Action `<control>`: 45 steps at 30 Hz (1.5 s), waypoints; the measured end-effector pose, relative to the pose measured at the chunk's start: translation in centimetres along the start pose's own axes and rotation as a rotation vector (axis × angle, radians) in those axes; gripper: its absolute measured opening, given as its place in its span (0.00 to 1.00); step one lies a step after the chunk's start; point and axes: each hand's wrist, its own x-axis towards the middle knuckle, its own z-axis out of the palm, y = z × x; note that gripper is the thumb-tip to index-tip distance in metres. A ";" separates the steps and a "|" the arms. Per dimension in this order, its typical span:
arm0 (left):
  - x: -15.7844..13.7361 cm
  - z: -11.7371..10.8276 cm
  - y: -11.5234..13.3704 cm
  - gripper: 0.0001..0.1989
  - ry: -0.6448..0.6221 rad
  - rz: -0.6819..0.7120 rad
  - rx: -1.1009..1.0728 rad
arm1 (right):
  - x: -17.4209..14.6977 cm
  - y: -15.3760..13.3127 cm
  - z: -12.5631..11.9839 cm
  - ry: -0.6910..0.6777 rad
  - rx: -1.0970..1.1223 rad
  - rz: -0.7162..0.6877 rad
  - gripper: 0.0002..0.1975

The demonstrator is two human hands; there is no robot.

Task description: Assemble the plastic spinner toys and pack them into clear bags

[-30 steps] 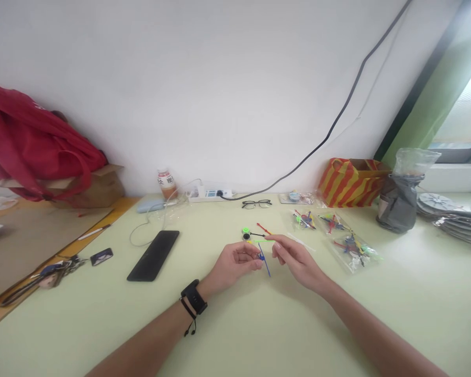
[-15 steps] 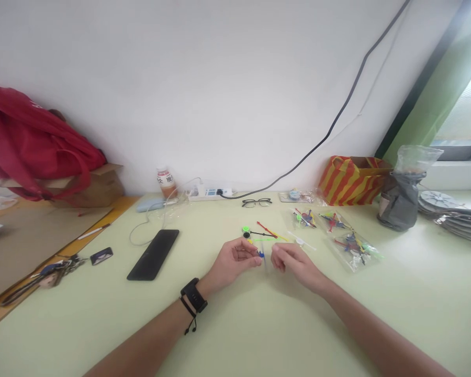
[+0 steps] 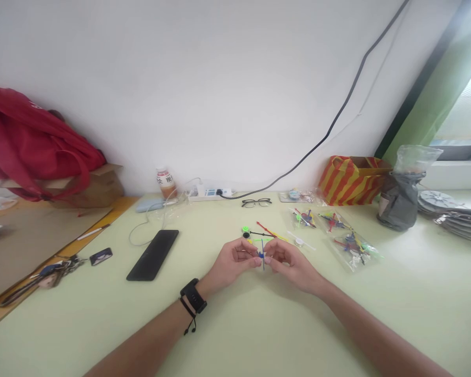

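My left hand (image 3: 237,257) pinches a small blue plastic piece (image 3: 263,255) between thumb and fingertips. The piece has a stubby hub and a thin bar that stands upright as I see it. From the other side, the fingertips of my right hand (image 3: 288,260) close on the same bar; the exact contact is too small to make out. Just beyond my hands lie a green and black round piece (image 3: 246,231), a black pointer (image 3: 262,234), a red pointer (image 3: 264,226) with yellow beside it, and a white pointer with a round hub (image 3: 299,242).
Clear bags of coloured pointers (image 3: 353,248) lie to the right. A black phone (image 3: 153,255) rests at the left. Eyeglasses (image 3: 256,202), a power strip (image 3: 210,194) and a bottle (image 3: 166,183) line the wall. A striped bag (image 3: 351,180) stands back right.
My right hand has moved left and its fingertips now meet the blue piece. The bar, blurred before, now shows sharply. My left hand has kept its place and hold.
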 end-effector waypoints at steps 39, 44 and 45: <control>0.3 -0.3 0.6 0.18 -0.027 -0.050 -0.024 | 0.0 0.7 0.3 0.045 -0.154 -0.073 0.11; 0.2 -0.4 0.5 0.17 -0.014 -0.055 -0.016 | -0.3 0.9 0.0 0.046 -0.189 -0.069 0.23; 0.2 -0.4 0.4 0.17 -0.010 -0.050 -0.017 | -0.3 1.0 0.0 0.046 -0.172 -0.059 0.28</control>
